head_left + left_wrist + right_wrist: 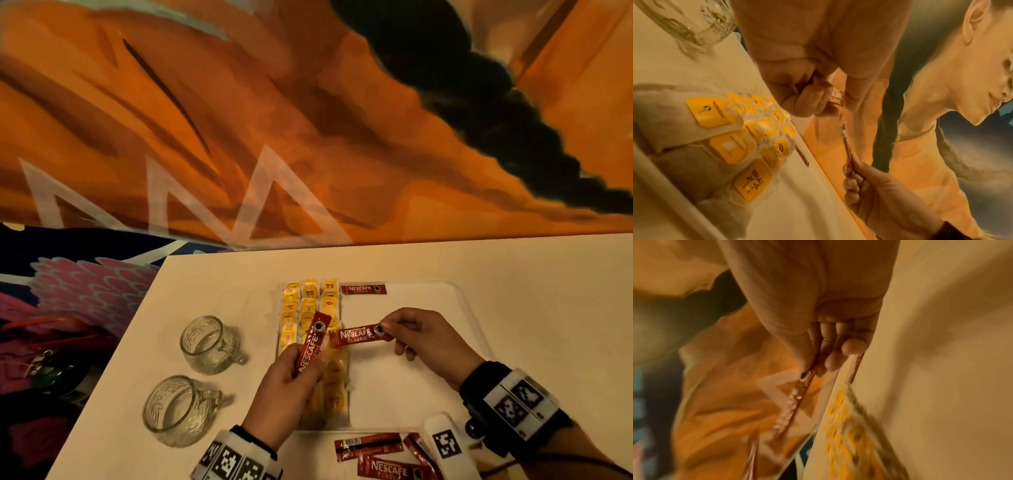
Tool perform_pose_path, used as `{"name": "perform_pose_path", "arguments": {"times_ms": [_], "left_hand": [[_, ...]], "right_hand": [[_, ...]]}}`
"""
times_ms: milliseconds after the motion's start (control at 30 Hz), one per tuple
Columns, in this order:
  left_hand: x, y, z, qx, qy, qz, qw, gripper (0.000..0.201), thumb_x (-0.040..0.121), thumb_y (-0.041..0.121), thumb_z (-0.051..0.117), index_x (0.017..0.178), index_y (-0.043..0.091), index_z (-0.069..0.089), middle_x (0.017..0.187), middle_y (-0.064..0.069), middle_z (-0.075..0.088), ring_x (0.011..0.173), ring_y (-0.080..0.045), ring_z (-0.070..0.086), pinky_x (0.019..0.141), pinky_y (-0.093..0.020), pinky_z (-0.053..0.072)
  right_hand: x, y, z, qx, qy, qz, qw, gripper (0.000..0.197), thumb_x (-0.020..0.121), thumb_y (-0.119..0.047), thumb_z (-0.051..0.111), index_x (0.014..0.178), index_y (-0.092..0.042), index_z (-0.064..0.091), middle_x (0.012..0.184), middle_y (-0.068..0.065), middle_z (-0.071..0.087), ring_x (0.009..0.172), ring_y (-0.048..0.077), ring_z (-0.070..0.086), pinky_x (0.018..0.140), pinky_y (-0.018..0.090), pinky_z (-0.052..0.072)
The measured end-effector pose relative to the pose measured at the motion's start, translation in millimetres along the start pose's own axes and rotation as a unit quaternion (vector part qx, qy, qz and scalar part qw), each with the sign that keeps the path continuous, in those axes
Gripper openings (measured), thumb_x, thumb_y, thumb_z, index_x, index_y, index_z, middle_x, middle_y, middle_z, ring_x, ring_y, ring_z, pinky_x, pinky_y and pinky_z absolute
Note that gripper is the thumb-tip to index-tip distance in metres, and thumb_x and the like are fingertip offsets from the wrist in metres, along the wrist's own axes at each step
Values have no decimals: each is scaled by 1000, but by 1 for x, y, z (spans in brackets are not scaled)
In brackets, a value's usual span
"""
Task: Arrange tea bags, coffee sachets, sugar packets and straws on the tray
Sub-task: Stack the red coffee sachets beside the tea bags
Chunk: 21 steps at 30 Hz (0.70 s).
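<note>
A white tray (pixel 459 301) lies on the table with yellow-tagged tea bags (pixel 310 301) in rows along its left side and one red coffee sachet (pixel 363 289) flat at the far edge. My left hand (pixel 291 383) grips a red coffee sachet (pixel 311 344) upright over the tea bags. My right hand (pixel 421 337) pinches a second red sachet (pixel 359 336) by its right end, level above the tray. In the left wrist view the left hand (pixel 813 91) curls round its sachet (pixel 836 97); the right hand (pixel 865 181) shows below. The right wrist view is blurred, with the sachet (pixel 797 395) between thumb and fingers.
Two empty glass cups (pixel 209 342) (pixel 178 409) stand left of the tray. Several more red sachets (pixel 380 452) lie at the table's near edge beside a white marker block (pixel 445 442). An orange mural wall rises behind the table.
</note>
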<state>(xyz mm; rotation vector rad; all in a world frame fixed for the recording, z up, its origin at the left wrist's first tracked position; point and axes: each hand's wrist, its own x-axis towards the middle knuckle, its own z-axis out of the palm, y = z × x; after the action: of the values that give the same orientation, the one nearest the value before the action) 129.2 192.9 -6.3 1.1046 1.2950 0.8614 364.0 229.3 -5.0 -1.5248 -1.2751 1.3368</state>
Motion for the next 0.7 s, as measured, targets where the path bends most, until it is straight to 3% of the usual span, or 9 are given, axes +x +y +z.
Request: {"name": "perform_pose_path", "arguments": {"times_ms": [100,233,333,433,567,700], "left_hand": [[3,0,-1,-34,-6,-41,999,17,96,17,49,86,8,61,71,-7,58,44,-9,41,47,-26,32],[5,-4,-5,-47,-23,-57,997,23,99,13,43,94,3,62,72,-7,61,46,-10,48,43,-23,36],[9,-12,-9,14,-27,-40,999,22,98,18,47,94,10,67,73,-4,64,58,-20,51,50,-30,39],[11,-14,-11,12,-37,-41,998,20,97,18,49,94,8,66,69,-8,61,56,-22,55,50,-31,46],[11,-14,-12,6,-39,-44,998,20,97,15,48,94,4,64,64,-9,61,53,-23,56,50,-30,48],[12,-14,-15,-17,-27,-51,998,19,97,13,48,93,4,64,70,-6,63,55,-23,58,49,-30,49]], "right_hand": [[27,11,-25,-15,61,46,997,14,93,-17,61,90,-7,71,74,2,68,58,13,55,52,24,42],[64,32,-44,-62,103,106,987,20,92,-19,62,79,-6,69,67,11,62,52,16,50,46,24,37],[84,40,-39,-91,108,130,981,25,91,-21,65,69,-8,68,62,8,63,49,17,50,45,25,36],[100,38,-28,-148,115,132,973,28,89,-27,67,65,-13,67,53,2,58,47,16,49,50,25,37],[114,33,-15,-195,124,137,963,19,86,-33,70,74,-19,71,59,-3,57,69,22,58,66,25,41],[119,28,-10,-204,128,146,959,21,85,-34,71,86,-13,75,77,4,65,79,24,61,71,26,41]]}}
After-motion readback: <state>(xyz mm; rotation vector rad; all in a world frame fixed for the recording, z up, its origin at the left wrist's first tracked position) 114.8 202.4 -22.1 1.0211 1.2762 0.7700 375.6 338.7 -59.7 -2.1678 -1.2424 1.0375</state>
